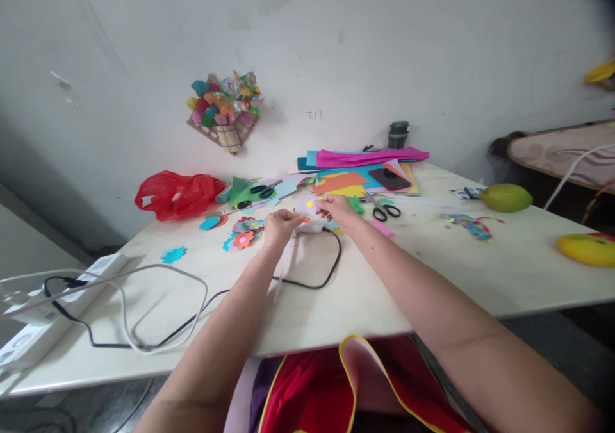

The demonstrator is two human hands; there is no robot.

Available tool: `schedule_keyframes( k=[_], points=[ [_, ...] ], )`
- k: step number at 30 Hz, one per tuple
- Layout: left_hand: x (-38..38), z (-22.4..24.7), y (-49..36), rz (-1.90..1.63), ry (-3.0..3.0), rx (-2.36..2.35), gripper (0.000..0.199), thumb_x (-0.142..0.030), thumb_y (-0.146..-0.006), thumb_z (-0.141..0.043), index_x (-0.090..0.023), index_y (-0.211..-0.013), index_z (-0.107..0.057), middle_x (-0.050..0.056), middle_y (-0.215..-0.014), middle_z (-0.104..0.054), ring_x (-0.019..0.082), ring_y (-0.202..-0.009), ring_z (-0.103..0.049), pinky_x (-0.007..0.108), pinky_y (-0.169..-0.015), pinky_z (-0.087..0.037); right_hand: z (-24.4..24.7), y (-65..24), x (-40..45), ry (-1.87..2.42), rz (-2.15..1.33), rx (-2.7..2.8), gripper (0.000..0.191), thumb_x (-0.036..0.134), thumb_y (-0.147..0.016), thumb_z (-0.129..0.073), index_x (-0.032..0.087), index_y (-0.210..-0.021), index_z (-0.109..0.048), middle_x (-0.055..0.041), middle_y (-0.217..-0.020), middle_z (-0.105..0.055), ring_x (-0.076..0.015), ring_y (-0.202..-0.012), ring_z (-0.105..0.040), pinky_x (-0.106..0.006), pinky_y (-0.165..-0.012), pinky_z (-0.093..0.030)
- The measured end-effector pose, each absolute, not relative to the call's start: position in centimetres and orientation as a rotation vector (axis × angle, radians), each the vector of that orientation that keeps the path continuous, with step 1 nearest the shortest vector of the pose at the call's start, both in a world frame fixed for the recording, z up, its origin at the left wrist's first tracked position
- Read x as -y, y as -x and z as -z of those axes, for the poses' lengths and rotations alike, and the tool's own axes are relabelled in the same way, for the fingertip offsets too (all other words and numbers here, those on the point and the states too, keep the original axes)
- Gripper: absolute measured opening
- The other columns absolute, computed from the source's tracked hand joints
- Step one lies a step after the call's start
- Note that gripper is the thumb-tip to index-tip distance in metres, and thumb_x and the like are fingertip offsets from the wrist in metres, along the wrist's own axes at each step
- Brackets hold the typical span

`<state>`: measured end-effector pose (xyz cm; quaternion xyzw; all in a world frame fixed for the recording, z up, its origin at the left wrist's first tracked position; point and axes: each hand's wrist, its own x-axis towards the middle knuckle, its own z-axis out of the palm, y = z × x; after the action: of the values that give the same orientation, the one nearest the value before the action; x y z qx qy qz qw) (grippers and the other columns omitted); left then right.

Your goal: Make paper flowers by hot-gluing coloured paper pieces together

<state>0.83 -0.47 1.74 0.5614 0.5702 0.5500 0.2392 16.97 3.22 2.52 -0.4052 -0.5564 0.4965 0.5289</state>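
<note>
A lilac paper flower with a yellow centre is pinched at its right edge by my right hand. My left hand has its thumb and fingers pressed together just left of the flower. A small orange bit shows at its fingertips, too small to name. Below both hands lies a white device, which looks like a glue gun, on a black cord. A clear stick runs from it towards me. Black-handled scissors lie right of my right hand.
Paper flowers, a blue paper flower and a red plastic bag are on the left. Coloured sheets, a phone and more scissors lie behind. A power strip stands front left; a green mango sits right.
</note>
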Motion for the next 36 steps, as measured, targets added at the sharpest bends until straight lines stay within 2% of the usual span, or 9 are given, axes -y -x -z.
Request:
schedule_keyframes(
  k=[8,16,27,36],
  points=[
    [0.72,-1.79,-1.06,-1.473,-1.519,-1.575,0.031,-0.041,-0.05,-0.075,-0.015,-0.056,-0.06,-0.003,-0.048,-0.05,0.007,-0.044,-0.038,0.021,-0.044,-0.028,-2.61,-16.92,-3.12,0.977,-1.178,1.334,0.015,0.015,-0.071,-0.058,0.013,-0.057,-0.055,0.0015,-0.05,-0.057,-0.0042,-0.039,-0.047,-0.014,-0.035,-0.033],
    [0.53,-1.69,-0.91,-1.555,-1.597,-1.608,0.028,-0.039,-0.051,-0.074,-0.016,-0.058,-0.061,-0.001,-0.053,-0.057,0.01,-0.05,-0.047,0.021,-0.048,-0.033,-2.37,-16.94,-3.34,0.992,-1.179,1.324,0.014,0.015,-0.07,-0.059,0.014,-0.057,-0.055,0.0016,-0.049,-0.057,-0.0047,-0.039,-0.048,-0.015,-0.035,-0.033],
    [1.0,-1.98,-1.34,-1.528,-1.684,-1.482,0.029,-0.043,-0.067,-0.063,-0.016,-0.057,-0.06,0.002,-0.052,-0.061,0.012,-0.045,-0.054,0.023,-0.048,-0.036,-2.16,-16.97,-3.53,0.99,-1.168,1.324,0.013,0.017,-0.07,-0.059,0.013,-0.058,-0.056,0.0006,-0.052,-0.058,-0.0051,-0.041,-0.048,-0.015,-0.035,-0.033],
    [0.92,-2.04,-1.34,-1.318,-1.645,-1.341,0.038,-0.05,-0.071,-0.058,-0.015,-0.057,-0.059,0.004,-0.05,-0.06,0.011,-0.041,-0.051,0.023,-0.045,-0.033,-2.18,-16.92,-3.42,0.939,-1.179,1.318,0.012,0.021,-0.068,-0.059,0.014,-0.058,-0.056,0.0001,-0.053,-0.059,-0.0056,-0.042,-0.048,-0.016,-0.036,-0.032]
  ],
)
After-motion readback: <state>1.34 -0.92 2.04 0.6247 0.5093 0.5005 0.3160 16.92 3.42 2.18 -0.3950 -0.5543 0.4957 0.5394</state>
